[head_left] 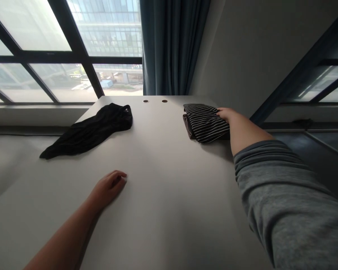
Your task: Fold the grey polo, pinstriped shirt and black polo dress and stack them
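Right grip (225, 113) pinching folded striped cloth (204, 123), left hand (109, 187) half-open, empty, at table (169, 180).

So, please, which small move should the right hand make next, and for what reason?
Probably the right hand should settle the striped cloth more squarely over the darker cloth: it holds the striped cloth by the right side, and the darker one shows past the left edge, so they look uneven.

No text, brand or number can be read — the small pale spot (126, 110) on the long, rumpled black cloth garment (92, 131) is too tiny to make out.
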The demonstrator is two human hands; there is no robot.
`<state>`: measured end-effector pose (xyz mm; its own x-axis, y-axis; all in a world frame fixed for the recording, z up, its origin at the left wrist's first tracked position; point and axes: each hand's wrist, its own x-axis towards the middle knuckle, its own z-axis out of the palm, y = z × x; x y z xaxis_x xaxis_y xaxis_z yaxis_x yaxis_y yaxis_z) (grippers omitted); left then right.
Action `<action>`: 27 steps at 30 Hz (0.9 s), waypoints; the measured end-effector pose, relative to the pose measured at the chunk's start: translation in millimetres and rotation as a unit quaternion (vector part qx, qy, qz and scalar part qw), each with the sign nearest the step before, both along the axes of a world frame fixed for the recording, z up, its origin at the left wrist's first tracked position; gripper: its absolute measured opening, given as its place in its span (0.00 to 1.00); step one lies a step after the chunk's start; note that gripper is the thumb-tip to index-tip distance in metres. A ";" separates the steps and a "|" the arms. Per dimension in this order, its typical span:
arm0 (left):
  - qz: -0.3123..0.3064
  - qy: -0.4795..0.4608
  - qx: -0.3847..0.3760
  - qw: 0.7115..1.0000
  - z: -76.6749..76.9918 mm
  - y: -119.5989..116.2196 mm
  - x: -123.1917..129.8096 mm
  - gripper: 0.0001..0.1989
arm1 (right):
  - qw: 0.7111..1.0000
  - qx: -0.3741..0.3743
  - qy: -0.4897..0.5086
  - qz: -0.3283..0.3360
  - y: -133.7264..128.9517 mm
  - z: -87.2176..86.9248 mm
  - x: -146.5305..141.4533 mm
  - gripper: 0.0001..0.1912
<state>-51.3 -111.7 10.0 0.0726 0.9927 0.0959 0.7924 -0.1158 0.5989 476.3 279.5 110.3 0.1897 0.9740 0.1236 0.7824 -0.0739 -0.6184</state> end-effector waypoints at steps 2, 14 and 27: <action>-0.001 -0.001 -0.002 1.000 -0.2 0.0 0.0 0.18 | 0.997 -0.051 0.006 -0.054 1.1 -21.6 7.8 0.22; -0.010 -0.006 0.007 1.000 0.6 0.9 0.2 0.18 | 0.976 0.058 -0.209 -0.012 -4.3 -36.7 -15.1 0.26; -0.040 -0.002 0.032 0.999 -2.9 1.3 -1.1 0.15 | 0.959 0.073 -0.262 0.075 -70.9 -39.1 -78.5 0.31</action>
